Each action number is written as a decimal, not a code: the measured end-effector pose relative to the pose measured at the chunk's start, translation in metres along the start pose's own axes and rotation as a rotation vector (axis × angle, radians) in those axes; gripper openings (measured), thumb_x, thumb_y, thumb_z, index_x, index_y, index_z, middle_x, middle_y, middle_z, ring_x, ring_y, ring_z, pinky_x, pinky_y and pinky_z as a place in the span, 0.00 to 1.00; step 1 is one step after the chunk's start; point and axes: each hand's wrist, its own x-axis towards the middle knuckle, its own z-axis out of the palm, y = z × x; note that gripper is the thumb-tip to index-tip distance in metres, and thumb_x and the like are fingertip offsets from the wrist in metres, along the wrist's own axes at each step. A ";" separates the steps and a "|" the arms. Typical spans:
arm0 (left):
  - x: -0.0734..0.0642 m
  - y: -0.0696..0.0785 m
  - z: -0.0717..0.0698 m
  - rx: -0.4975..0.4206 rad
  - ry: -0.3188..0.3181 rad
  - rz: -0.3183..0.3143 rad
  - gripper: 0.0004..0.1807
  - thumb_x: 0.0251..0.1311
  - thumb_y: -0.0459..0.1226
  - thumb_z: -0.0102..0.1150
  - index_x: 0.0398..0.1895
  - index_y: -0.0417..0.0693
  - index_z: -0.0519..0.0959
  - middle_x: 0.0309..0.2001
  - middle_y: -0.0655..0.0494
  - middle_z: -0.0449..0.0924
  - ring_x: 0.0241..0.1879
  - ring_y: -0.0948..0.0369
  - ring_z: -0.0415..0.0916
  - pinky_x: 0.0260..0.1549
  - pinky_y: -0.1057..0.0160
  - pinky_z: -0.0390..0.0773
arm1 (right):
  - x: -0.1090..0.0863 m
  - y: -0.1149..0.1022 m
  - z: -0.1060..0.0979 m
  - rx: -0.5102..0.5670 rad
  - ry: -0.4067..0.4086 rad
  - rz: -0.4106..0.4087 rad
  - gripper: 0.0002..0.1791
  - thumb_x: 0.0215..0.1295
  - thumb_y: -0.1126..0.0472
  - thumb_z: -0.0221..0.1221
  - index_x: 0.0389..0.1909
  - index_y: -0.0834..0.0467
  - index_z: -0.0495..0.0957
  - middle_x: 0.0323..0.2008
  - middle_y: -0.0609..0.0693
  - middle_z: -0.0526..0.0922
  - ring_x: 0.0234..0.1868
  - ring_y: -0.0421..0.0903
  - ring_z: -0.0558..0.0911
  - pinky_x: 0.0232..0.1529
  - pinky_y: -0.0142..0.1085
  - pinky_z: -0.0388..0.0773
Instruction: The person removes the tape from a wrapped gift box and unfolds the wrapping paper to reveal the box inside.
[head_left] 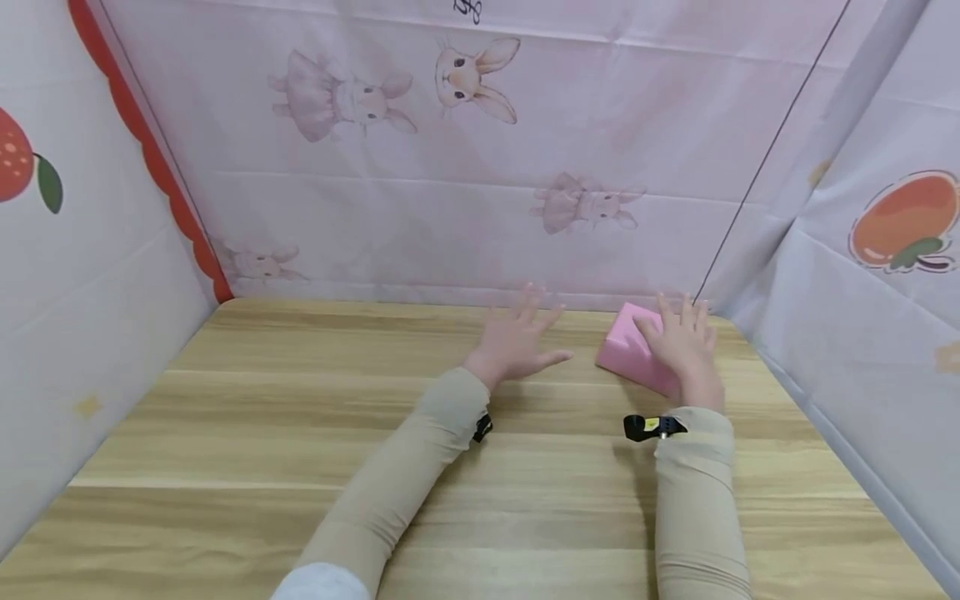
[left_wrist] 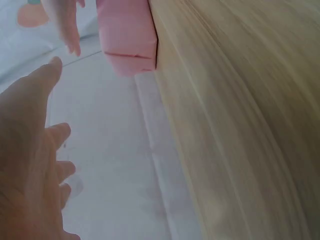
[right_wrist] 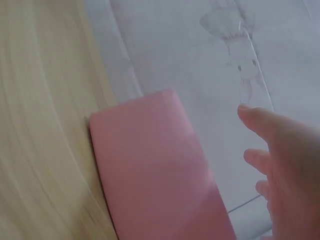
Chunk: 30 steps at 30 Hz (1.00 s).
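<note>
A pink box (head_left: 637, 354) lies on the wooden table near its back right corner, set at a slant. My right hand (head_left: 684, 346) is over the right side of the box with fingers spread, covering part of it. In the right wrist view, the thumb and fingers of that hand (right_wrist: 295, 165) stand apart from the smooth pink box (right_wrist: 155, 170). To the left of the box, my left hand (head_left: 517, 342) hovers with fingers splayed and nothing in it. A folded end of the box (left_wrist: 127, 40) shows in the left wrist view, beyond the left hand (left_wrist: 30, 145).
Behind the wooden table (head_left: 300, 433) hangs a pale pink cloth (head_left: 420, 233) with printed rabbits. White cloth walls with fruit prints stand at the left (head_left: 97, 317) and right (head_left: 847, 333). A black camera (head_left: 645, 427) is strapped at the right wrist.
</note>
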 end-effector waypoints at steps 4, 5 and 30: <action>0.014 0.014 0.002 0.032 0.022 0.052 0.44 0.59 0.75 0.24 0.77 0.74 0.41 0.80 0.57 0.30 0.78 0.53 0.21 0.70 0.33 0.26 | -0.004 0.011 0.000 0.050 -0.012 0.042 0.46 0.70 0.29 0.32 0.78 0.52 0.32 0.73 0.64 0.15 0.72 0.65 0.15 0.66 0.71 0.22; 0.017 0.018 0.002 0.041 0.031 0.063 0.44 0.59 0.75 0.24 0.77 0.74 0.41 0.80 0.57 0.31 0.79 0.53 0.23 0.69 0.32 0.26 | -0.005 0.013 0.001 0.058 -0.016 0.053 0.46 0.70 0.29 0.33 0.78 0.52 0.32 0.72 0.63 0.15 0.71 0.65 0.15 0.66 0.71 0.21; 0.053 0.073 0.023 -0.015 -0.081 0.144 0.42 0.63 0.72 0.27 0.78 0.68 0.47 0.78 0.62 0.50 0.79 0.54 0.37 0.73 0.36 0.38 | -0.003 0.036 0.007 0.114 -0.119 0.106 0.50 0.71 0.32 0.36 0.76 0.62 0.31 0.74 0.73 0.29 0.72 0.74 0.24 0.64 0.76 0.33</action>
